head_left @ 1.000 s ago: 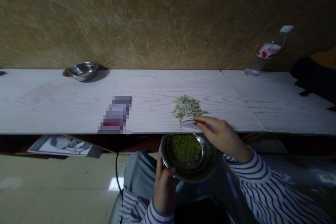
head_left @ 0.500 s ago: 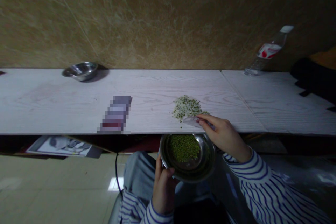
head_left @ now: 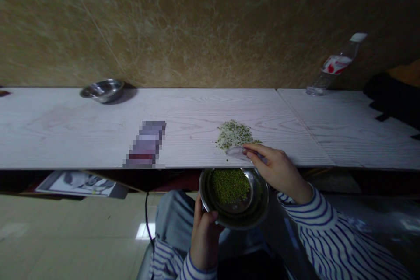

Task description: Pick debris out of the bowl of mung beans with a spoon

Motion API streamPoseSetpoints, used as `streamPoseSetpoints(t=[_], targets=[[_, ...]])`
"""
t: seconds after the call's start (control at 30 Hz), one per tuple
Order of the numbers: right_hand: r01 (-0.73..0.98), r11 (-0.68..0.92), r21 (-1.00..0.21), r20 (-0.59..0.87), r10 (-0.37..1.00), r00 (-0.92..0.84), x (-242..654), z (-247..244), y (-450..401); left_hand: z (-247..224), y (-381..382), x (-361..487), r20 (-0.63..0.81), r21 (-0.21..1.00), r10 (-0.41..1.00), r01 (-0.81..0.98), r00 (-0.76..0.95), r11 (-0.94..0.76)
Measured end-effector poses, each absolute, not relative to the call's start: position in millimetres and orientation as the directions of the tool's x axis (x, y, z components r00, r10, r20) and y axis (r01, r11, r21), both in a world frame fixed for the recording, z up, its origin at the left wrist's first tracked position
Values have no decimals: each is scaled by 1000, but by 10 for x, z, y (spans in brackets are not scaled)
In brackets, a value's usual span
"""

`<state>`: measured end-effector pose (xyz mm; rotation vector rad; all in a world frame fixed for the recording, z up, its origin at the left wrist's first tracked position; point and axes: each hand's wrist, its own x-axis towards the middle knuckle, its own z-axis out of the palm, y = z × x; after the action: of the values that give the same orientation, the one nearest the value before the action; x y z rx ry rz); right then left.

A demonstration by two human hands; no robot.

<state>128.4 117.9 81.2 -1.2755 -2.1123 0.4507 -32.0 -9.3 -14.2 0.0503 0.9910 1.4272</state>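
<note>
My left hand (head_left: 205, 236) is closed on the rim of a steel bowl (head_left: 259, 212), held just below the table's front edge. Small green beans that look like mung beans (head_left: 229, 186) fill the left part of the bowl. On the table lies a pile of white grains mixed with green beans (head_left: 234, 133). My right hand (head_left: 275, 164) pinches a thin, clear plastic piece with a rounded edge (head_left: 234, 153) at the near side of this pile. Its exact kind is hard to make out.
A second steel bowl (head_left: 103, 91) rests by the wall at the left. A blurred flat item (head_left: 146, 142) lies on the white table (head_left: 190, 109). At the right stand a clear bottle (head_left: 336, 64) and a dark item (head_left: 393, 96). Below the table is an open drawer (head_left: 118, 190).
The clear plastic piece and my right hand have shifted very slightly left along the near edge of the pile. My left hand keeps the bowl in nearly the same place.
</note>
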Motion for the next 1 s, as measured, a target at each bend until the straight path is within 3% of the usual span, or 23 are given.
streamPoseSetpoints(t=[0.6, 0.83, 1.0], targets=[[700, 462, -544, 394, 878, -273, 1325, 836, 1394, -150, -89, -335, -535, 577, 831, -784, -149, 231], [700, 541, -466, 436, 829, -350, 1308, 766, 1417, -139, -98, -317, -533, 573, 833, -788, -150, 225], [662, 572, -485, 413, 817, -403, 1307, 780, 1349, -149, -94, -310, -526, 585, 836, -781, -158, 221]])
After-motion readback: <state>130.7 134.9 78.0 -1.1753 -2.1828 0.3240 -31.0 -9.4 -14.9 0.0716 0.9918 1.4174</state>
